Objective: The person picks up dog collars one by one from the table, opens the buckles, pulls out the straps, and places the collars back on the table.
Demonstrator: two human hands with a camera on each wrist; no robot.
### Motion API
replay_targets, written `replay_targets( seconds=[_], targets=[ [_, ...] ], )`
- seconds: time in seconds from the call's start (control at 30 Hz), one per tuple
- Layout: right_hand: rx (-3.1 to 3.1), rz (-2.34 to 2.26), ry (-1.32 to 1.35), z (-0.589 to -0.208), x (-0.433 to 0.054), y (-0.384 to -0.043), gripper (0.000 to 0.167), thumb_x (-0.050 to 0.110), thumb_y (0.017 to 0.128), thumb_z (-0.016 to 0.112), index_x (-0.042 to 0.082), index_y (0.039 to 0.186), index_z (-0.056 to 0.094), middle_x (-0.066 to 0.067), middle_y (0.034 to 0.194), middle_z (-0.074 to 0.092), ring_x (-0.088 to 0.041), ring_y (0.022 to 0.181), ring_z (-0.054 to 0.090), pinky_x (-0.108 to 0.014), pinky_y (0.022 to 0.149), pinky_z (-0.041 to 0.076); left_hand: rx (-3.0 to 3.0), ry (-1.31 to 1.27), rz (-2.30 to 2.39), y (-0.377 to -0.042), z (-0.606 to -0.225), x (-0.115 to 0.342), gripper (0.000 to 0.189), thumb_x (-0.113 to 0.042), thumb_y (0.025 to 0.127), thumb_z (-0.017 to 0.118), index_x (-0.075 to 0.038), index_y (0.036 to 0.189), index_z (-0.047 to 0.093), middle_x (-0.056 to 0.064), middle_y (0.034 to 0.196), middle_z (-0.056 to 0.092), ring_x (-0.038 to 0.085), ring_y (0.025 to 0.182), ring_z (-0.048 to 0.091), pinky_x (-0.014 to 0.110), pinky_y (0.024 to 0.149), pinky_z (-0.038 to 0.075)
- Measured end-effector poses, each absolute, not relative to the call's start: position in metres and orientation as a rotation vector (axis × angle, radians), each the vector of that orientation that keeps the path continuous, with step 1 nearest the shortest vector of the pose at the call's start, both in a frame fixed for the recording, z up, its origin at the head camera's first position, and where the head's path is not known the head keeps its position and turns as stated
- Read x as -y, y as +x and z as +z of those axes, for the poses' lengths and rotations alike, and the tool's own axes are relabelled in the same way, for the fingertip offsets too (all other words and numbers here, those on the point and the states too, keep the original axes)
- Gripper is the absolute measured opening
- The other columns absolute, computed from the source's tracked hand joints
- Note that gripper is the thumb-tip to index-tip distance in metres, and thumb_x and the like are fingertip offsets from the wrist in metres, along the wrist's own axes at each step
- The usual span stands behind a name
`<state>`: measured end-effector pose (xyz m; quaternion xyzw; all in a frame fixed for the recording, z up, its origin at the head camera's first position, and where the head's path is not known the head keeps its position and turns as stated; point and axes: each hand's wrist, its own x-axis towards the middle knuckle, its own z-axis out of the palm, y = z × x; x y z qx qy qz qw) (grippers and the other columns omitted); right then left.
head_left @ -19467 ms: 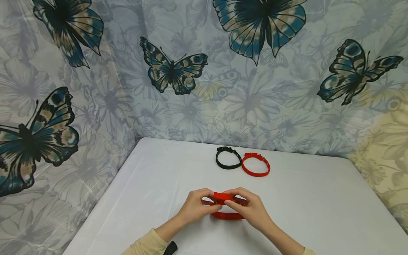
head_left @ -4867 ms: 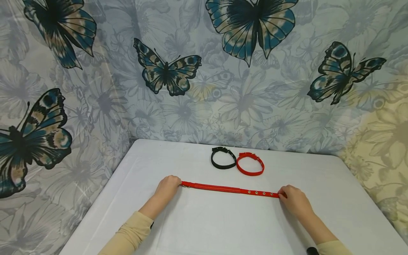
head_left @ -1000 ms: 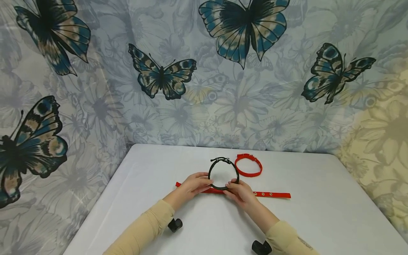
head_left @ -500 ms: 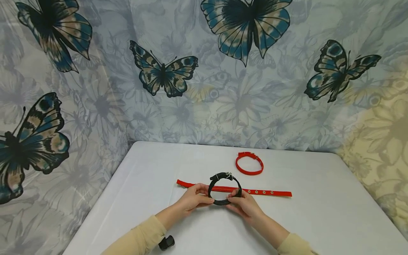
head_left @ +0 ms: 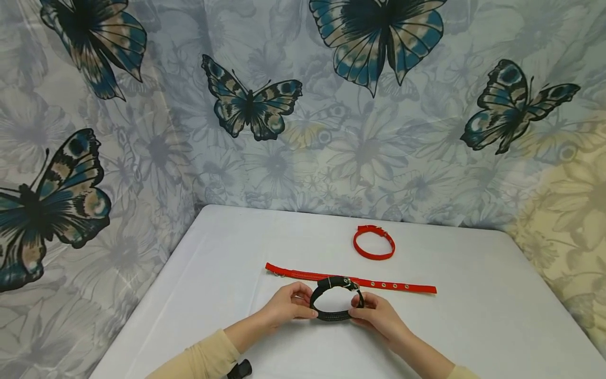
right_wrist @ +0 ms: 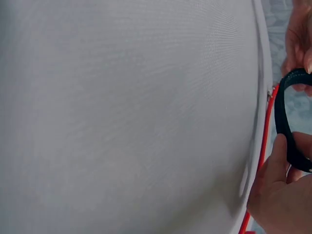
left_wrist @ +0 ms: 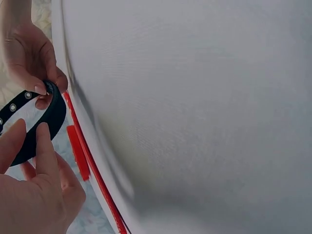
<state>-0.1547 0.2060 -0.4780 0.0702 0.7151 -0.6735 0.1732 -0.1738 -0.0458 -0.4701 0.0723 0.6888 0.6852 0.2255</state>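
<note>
Both hands hold a black collar (head_left: 333,316), buckled into a loop, in front of my body. My left hand (head_left: 289,305) pinches its left side between thumb and fingers, and my right hand (head_left: 381,316) grips its right side. The buckle sits at the far side of the loop; metal eyelets show along the strap (left_wrist: 13,107) in the left wrist view. Just behind the loop, a red collar (head_left: 303,275) lies unbuckled and stretched straight across the table, its eyelets toward the right. The black collar's far edge overlaps it in the head view.
Farther back on the white table (head_left: 227,237) lies a second red collar (head_left: 374,257), fastened in a loop. A butterfly-print cloth (head_left: 265,173) hangs behind and along the left side. A black object (head_left: 240,369) shows by the left sleeve.
Earlier, my hands handled a looped red collar, then stretched it straight; it now lies released. The black collar has been taken from the back and brought nearer, its loop tilting flatter.
</note>
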Motion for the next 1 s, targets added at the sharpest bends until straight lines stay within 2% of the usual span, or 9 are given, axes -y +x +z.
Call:
replay_targets(
  seconds=[0.3,0.6,0.87,1.0],
  targets=[
    [-2.292,-1.692,0.115,-0.475,-0.211,-0.149,0.032,0.002,0.076,0.078,-0.002,0.103,0.062,-0.005,0.086,0.059,-0.018,0.079,0.053,-0.026,0.067,0.050,-1.963,0.233,1.830,-0.171,-0.473,0.050,0.035,0.004,0.074,0.080,-0.001,0.103,0.060,0.007,0.091,0.062,0.017,0.082,0.060,0.028,0.070,0.054],
    [-2.348,-1.618,0.021,-0.478,-0.213,-0.149,0.030,0.004,0.075,0.080,0.001,0.099,0.061,-0.004,0.082,0.057,-0.018,0.078,0.050,-0.024,0.063,0.046,-2.044,0.291,1.816,-0.171,-0.477,0.051,0.034,0.005,0.073,0.080,-0.002,0.101,0.062,0.005,0.092,0.063,0.018,0.086,0.060,0.027,0.070,0.050],
    [-2.428,-1.538,-0.070,-0.486,-0.214,-0.147,0.028,0.006,0.075,0.081,0.004,0.093,0.060,-0.003,0.084,0.059,-0.018,0.079,0.052,-0.027,0.067,0.043,-2.255,0.417,1.628,-0.168,-0.478,0.050,0.036,0.004,0.068,0.083,-0.007,0.095,0.062,-0.001,0.088,0.062,0.016,0.084,0.061,0.030,0.078,0.046],
    [-2.444,-1.512,-0.091,-0.488,-0.213,-0.145,0.027,0.007,0.075,0.081,0.005,0.092,0.060,-0.002,0.082,0.059,-0.018,0.078,0.052,-0.027,0.069,0.042,-2.302,0.445,1.582,-0.167,-0.479,0.048,0.035,0.003,0.068,0.084,-0.009,0.094,0.062,-0.002,0.087,0.062,0.014,0.082,0.061,0.030,0.075,0.047]
  ],
)
